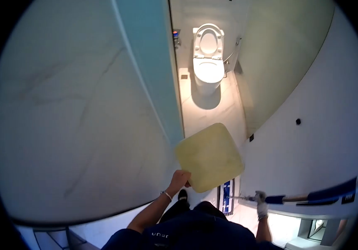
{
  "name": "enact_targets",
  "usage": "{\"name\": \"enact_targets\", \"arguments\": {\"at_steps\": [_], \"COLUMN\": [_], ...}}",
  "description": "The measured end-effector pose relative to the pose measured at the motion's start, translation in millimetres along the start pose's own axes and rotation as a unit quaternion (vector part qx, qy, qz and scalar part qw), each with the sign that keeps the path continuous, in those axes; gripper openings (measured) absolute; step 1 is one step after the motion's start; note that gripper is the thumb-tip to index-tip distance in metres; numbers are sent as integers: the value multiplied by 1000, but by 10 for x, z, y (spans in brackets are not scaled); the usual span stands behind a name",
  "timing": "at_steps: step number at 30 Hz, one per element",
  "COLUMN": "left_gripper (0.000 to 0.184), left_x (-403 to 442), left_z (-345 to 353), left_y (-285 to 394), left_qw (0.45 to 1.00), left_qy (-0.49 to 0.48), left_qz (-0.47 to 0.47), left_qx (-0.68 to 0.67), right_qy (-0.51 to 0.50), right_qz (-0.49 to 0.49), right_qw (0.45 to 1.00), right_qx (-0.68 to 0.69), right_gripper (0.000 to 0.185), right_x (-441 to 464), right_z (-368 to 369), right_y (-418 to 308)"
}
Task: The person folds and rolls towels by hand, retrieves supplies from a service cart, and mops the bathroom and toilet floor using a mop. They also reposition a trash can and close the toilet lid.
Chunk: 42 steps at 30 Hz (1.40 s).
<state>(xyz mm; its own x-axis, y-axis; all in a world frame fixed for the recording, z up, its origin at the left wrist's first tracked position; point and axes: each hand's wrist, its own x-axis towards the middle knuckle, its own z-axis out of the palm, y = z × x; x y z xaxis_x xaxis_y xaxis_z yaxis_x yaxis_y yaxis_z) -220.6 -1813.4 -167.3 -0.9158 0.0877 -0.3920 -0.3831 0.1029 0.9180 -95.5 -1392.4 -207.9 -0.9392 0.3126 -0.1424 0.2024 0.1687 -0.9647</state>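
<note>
My left hand (180, 180), bare with a white band at the wrist, is closed on the near-left edge of a pale yellow square stool-top-like panel (210, 156) with rounded corners. Whatever lies beneath this panel is hidden. My right hand (261, 204) wears a light glove and wraps round the pole of a mop (277, 199). That pole has a thick blue sleeve toward its right end. Its thin metal end reaches a flat blue and white mop head (227, 197) on the floor, just right of the panel.
A white toilet (208, 71) with its lid up stands ahead in a narrow room. Glass panels flank it, left (145, 71) and right (279, 58). A floor drain (184, 77) lies left of the toilet. A white door (304, 154) with a black knob is at right.
</note>
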Motion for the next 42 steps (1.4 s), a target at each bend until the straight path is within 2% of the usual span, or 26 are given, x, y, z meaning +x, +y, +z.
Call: {"name": "enact_targets", "arguments": {"at_steps": [1,2,3,4,6,7,8,11,12,13,14,16,17,18,19,20,22,23,26,28,30,32,35,37,42], "left_gripper": [29,29,28,28,27,27,27,26,26,27,27,29,29,30,31,31,31,31,30,32,32,29,28,28,29], "left_x": [435,806,1017,1245,1928,2348,2798,3718,4006,4236,4493,5110,5283,5451,5671,5915,6452,6788,7865,8535,9134,9664,10489,10899,11649], "left_z": [9,-20,84,217,361,463,529,664,716,748,761,834,903,935,977,1054,1229,1280,1632,1863,2110,2259,2407,2405,2364], "left_y": [43,70,283,508,597,669,755,928,1106,1236,1224,1193,1234,1267,1336,1381,1341,1292,1081,940,871,820,627,536,646], "left_qw": [987,946,984,998,996,995,995,994,993,987,986,951,953,931,904,905,905,893,893,897,895,898,897,898,913], "left_qy": [-47,-96,-77,-56,-62,-53,-61,-100,-81,-64,-66,-54,-52,-50,-49,-52,22,-40,-54,-57,-21,-49,-24,-18,-27], "left_qz": [110,214,109,3,10,7,8,-21,-36,-58,-65,-29,-29,-15,-4,-8,-17,-12,-71,-61,-51,-94,-121,-96,-143], "left_qx": [112,222,121,22,57,80,81,25,75,133,141,302,296,360,425,422,425,448,442,434,442,427,424,429,382], "right_qy": [18,38,55,69,129,165,198,201,196,151,124,96,72,57,13,-31,-72,-71,5,53,91,114,132,133,126], "right_qz": [12,29,28,30,39,37,34,87,102,113,123,139,127,143,144,143,128,130,98,177,260,317,363,380,401], "right_qw": [1000,999,998,996,988,976,974,975,975,972,971,977,981,979,986,988,989,989,994,983,961,941,921,913,905], "right_qx": [-6,-10,33,41,69,136,103,47,20,141,166,129,124,137,89,41,13,12,45,17,-17,-39,-51,-58,-68], "right_gripper": [16,18,21,21,23,24,26,32,35,40,50,61,60,64,66,67,55,55,37,37,37,37,37,37,37], "right_x": [35,26,-36,-68,14,137,355,1067,1478,1708,1963,2453,2631,2810,3013,3172,3320,3311,3433,4066,4883,5480,6148,6452,6828], "right_z": [-21,20,78,133,206,297,280,186,257,215,171,142,109,125,92,38,29,36,300,510,694,765,817,819,792], "right_y": [30,50,-32,-40,-41,-133,12,84,-65,-261,-335,-740,-840,-991,-1017,-983,-679,-564,-471,-468,-443,-410,-296,-232,-115]}}
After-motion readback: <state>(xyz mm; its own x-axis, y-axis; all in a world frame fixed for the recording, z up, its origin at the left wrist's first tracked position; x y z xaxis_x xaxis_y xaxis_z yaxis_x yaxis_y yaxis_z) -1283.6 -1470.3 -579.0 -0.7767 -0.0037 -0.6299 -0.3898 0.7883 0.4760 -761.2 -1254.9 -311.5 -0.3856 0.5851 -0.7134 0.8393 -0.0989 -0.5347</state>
